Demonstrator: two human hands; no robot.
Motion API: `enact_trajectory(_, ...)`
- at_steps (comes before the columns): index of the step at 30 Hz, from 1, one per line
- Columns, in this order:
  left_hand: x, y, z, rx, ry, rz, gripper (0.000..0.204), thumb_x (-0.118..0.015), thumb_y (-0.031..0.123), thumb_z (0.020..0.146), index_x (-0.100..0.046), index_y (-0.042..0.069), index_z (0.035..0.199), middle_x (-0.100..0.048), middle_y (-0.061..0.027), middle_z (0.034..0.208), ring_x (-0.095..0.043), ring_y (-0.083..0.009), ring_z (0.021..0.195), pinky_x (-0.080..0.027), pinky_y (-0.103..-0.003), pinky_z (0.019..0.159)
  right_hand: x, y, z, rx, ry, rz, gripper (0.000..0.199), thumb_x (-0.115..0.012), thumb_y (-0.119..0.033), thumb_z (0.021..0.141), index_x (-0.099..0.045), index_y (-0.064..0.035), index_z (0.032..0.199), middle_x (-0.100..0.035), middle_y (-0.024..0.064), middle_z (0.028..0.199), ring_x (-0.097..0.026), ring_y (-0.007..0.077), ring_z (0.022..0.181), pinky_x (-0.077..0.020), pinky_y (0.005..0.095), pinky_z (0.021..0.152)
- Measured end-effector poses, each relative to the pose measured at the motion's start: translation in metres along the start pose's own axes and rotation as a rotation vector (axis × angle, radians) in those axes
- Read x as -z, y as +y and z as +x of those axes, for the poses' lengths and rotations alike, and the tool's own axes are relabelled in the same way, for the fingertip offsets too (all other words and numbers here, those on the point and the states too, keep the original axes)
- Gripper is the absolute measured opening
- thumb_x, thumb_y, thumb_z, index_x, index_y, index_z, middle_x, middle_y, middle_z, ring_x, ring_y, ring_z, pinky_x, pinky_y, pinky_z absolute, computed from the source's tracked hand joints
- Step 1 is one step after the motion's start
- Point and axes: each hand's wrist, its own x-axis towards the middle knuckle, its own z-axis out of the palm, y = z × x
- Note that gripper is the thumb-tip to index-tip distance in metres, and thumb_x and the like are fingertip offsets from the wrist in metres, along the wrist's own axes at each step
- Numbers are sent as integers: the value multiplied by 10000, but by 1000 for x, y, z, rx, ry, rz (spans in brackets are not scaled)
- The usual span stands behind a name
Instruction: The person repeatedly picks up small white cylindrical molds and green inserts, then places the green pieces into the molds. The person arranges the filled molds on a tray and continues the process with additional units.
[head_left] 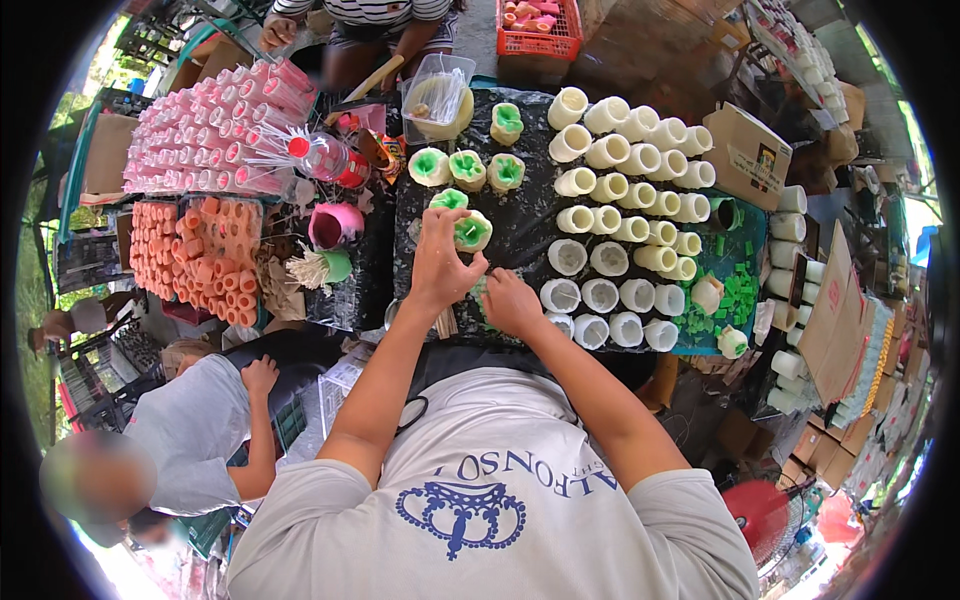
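Observation:
My left hand [440,262] is closed around the near side of a white wax cup candle [472,232] with a hollowed green top. Another green-topped candle [449,200] stands just beyond its fingers. My right hand [512,302] is beside it, lower and to the right, fingers curled in; whatever they hold is hidden. Farther off on the black-covered table [528,215] stand several more green-topped candles [467,170], apart from my hands.
Rows of white wax cups [608,188] fill the table's right. Green pieces [730,290] lie on a teal tray. Left are pink cups [215,125], orange cups [200,255], a red-capped bottle [325,160] and a clear tub [438,105]. Co-workers are opposite and at left.

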Motion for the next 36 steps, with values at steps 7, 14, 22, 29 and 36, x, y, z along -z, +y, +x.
enact_trajectory(7, 6, -2, -4, -8, -40, 10, 661, -813, 85, 742, -569, 58, 1356, -550, -213, 1313, -601, -433, 1230, -537, -491, 1036, 15, 26, 62, -238, 444, 32, 479, -672, -200, 1000, -629, 70, 1393, -623, 205, 1312, -645, 393, 1214, -584, 483, 978)
enact_trajectory(14, 10, -4, -8, -37, -64, 51, 644, -812, 108, 751, -567, 59, 1344, -566, -206, 1273, -604, -423, 1222, -537, -485, 1032, -24, 6, 33, -167, 474, -231, 503, -682, -172, 955, -634, 104, 1373, -636, 182, 1245, -650, 345, 1089, -565, 463, 907)
enact_trajectory(22, -33, 3, 26, -123, -225, 64, 659, -819, 119, 754, -575, 62, 1364, -551, -178, 1232, -624, -408, 1173, -550, -490, 963, -8, -3, -13, 129, 203, 45, 249, -721, -191, 953, -743, -12, 1125, -720, 176, 1099, -706, 381, 1050, -568, 500, 886)
enact_trajectory(29, -87, -1, 57, -140, -233, 107, 656, -845, 132, 792, -570, 91, 1385, -576, -162, 1271, -667, -395, 1161, -599, -499, 912, 19, -6, -29, 64, 203, 214, 177, -796, -222, 911, -731, -59, 936, -750, 162, 867, -737, 410, 854, -575, 527, 802)
enact_trajectory(36, -116, -9, 51, -94, -383, 222, 736, -871, 164, 863, -532, 156, 1516, -560, -152, 1406, -686, -397, 1214, -617, -503, 925, 2, 4, -28, 107, 169, 95, 184, -800, -268, 923, -748, -98, 876, -768, 147, 825, -755, 381, 854, -561, 512, 826)
